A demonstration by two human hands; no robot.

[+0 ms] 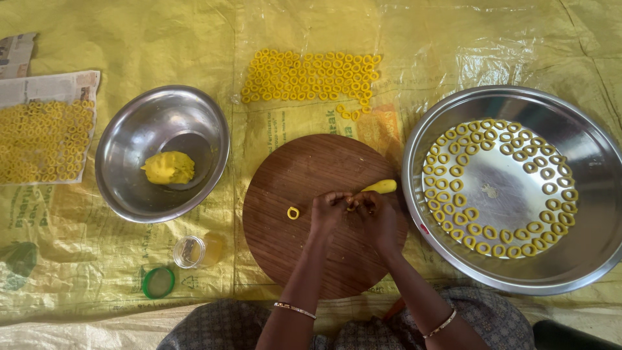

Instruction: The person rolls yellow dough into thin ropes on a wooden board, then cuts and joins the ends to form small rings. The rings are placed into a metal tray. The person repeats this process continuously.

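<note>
Head view, looking straight down: both hands meet over the round wooden board (304,194). The left hand (327,212) and right hand (376,217) have their fingertips pinched together on a small bit of yellow dough, so each grip is narrow and closed on that piece, which is mostly hidden. A yellow dough roll (380,186) pokes out just past the right hand, lying on the board. One finished dough ring (293,212) sits just left of the left hand.

To the right, a big steel tray (583,168) holds rings around its base. To the left, a steel bowl (139,129) holds a dough lump (168,168). More rings lie in rows on the plastic sheet (453,52) above the board.
</note>
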